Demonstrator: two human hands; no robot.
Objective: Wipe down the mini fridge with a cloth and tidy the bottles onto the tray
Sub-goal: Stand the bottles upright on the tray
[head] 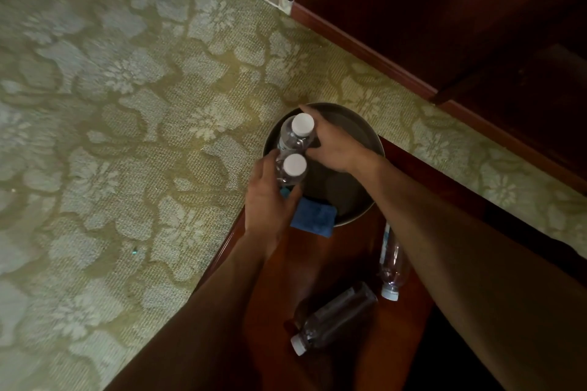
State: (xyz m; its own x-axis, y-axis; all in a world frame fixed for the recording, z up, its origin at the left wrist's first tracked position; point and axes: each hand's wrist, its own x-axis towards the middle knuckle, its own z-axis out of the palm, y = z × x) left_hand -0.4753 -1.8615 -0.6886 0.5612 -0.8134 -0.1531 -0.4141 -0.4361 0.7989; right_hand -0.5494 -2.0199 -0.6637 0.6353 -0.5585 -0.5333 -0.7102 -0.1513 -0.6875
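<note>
We looked down on a round grey tray [365, 133] sitting at the far corner of a reddish wooden tabletop [317, 263], its rim partly past the table edge above a green floral carpet [111, 105]. Two clear bottles with white caps stood upright on the left side of the tray, touching each other. Our right hand [333, 146] curled round the farther bottle [297, 133], fingers wrapped about its shoulder. Our left hand [270, 197] gripped the nearer bottle [290, 170] from the left — thumb and fingers closed about its body. A folded blue cloth [314, 219] lay over the near rim of the tray, just beside the left hand; whether they touched we could not tell. Two more clear bottles lay on their sides on the tabletop, well apart from the tray — one [392, 263] next to the right forearm, cap toward us, the other [333, 317] nearer still, tilted diagonally. Dark wooden furniture [444, 9] stood beyond the carpet.
</note>
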